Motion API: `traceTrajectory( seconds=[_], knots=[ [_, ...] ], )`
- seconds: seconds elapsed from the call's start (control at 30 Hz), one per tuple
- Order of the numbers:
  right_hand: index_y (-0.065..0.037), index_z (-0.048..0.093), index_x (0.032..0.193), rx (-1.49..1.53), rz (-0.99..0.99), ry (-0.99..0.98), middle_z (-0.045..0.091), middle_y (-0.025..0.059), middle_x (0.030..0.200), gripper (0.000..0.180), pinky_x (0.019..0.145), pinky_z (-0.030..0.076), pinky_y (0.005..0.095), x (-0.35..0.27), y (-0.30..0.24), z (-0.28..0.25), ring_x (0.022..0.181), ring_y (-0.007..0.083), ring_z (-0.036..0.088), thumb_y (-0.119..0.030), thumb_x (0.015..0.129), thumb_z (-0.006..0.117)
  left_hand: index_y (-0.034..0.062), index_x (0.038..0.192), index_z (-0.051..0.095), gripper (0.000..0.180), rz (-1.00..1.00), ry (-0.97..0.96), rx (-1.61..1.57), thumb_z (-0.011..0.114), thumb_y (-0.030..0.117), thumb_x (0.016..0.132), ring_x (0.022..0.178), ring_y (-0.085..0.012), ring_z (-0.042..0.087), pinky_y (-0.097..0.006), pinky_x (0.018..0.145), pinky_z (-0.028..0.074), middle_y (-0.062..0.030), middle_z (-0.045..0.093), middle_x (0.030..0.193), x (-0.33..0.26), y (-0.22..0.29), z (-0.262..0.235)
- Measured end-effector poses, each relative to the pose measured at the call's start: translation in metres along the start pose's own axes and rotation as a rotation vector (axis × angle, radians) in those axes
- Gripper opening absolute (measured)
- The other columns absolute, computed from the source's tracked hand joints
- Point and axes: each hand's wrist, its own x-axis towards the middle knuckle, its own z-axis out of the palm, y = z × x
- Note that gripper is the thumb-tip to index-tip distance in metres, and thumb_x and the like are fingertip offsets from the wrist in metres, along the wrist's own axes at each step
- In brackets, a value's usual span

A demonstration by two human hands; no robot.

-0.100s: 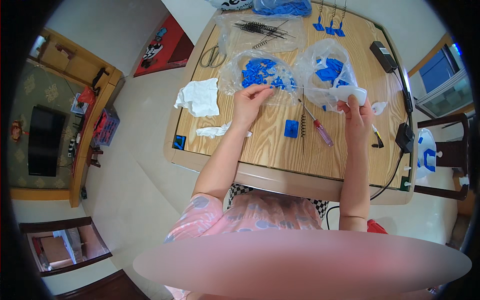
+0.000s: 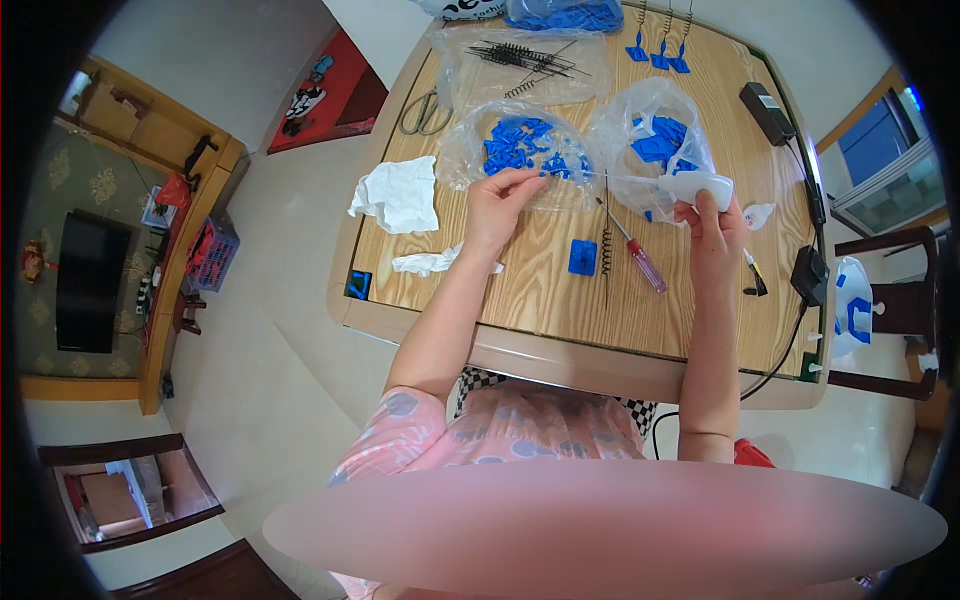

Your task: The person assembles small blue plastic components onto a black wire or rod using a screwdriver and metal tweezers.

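Note:
My left hand [image 2: 497, 208] pinches a small blue plastic piece [image 2: 545, 174] over the front of a clear bag [image 2: 465, 150] of loose blue bits [image 2: 515, 142]. My right hand [image 2: 714, 235] grips a white squeeze bottle [image 2: 712, 188], tipped on its side. Its long thin nozzle [image 2: 630, 179] points left toward the pinched piece; whether the tip touches it is too fine to see. Between my forearms lie a blue square plate [image 2: 582, 257], a dark coiled wire [image 2: 606, 252] and a screwdriver [image 2: 645, 268] with a clear reddish handle.
A second bag [image 2: 610, 110] holds larger blue parts. Behind are scissors [image 2: 427, 114], coiled wires [image 2: 525, 62] and three blue-based wire pieces [image 2: 661, 58]. White tissue [image 2: 398, 195] lies left; a black power adapter [image 2: 768, 113], cable box [image 2: 809, 275] and small tube [image 2: 755, 275] lie right.

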Motion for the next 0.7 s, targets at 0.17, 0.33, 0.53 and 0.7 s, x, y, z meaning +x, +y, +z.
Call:
traceTrajectory(
  seconds=[0.17, 0.33, 0.53, 0.7],
  knots=[
    [0.003, 0.054, 0.11, 0.001, -0.001, -0.002, 0.063, 0.0094, 0.096, 0.022, 0.068, 0.049, 0.0271, 0.0, -0.0002, -0.0001, 0.077, 0.0135, 0.062, -0.011, 0.092, 0.053, -0.0008, 0.09, 0.07, 0.013, -0.002, 0.001, 0.009, 0.071, 0.004, 0.078, 0.075, -0.008, 0.06, -0.021, 0.069, 0.046, -0.004, 0.068, 0.083, 0.0, 0.0, -0.0003],
    [0.003, 0.054, 0.11, -0.003, -0.016, -0.012, 0.063, 0.0095, 0.096, 0.022, 0.068, 0.049, 0.0272, 0.0, 0.0004, -0.0004, 0.077, 0.0134, 0.062, -0.011, 0.093, 0.053, -0.0011, 0.09, 0.07, 0.014, 0.011, 0.0, 0.0, 0.071, 0.004, 0.078, 0.075, -0.0083, 0.06, -0.021, 0.069, 0.046, -0.0043, 0.068, 0.083, 0.0009, -0.0034, -0.0014],
    [0.003, 0.054, 0.11, 0.001, -0.017, -0.014, 0.063, 0.0099, 0.096, 0.022, 0.068, 0.049, 0.0274, -0.0002, 0.0001, -0.001, 0.077, 0.0135, 0.062, -0.011, 0.093, 0.052, -0.0012, 0.09, 0.07, 0.014, 0.015, -0.007, -0.003, 0.071, 0.004, 0.078, 0.075, -0.008, 0.06, -0.021, 0.069, 0.047, -0.0041, 0.068, 0.084, 0.0003, -0.0003, 0.0],
    [0.003, 0.054, 0.11, -0.003, -0.015, -0.016, 0.063, 0.0104, 0.096, 0.022, 0.068, 0.049, 0.0272, 0.0002, -0.0006, -0.0005, 0.078, 0.0138, 0.062, -0.011, 0.093, 0.052, -0.001, 0.091, 0.07, 0.014, 0.009, 0.001, -0.008, 0.071, 0.004, 0.078, 0.075, -0.0079, 0.06, -0.021, 0.069, 0.047, -0.004, 0.068, 0.084, 0.0007, -0.0036, -0.0012]
  ],
)
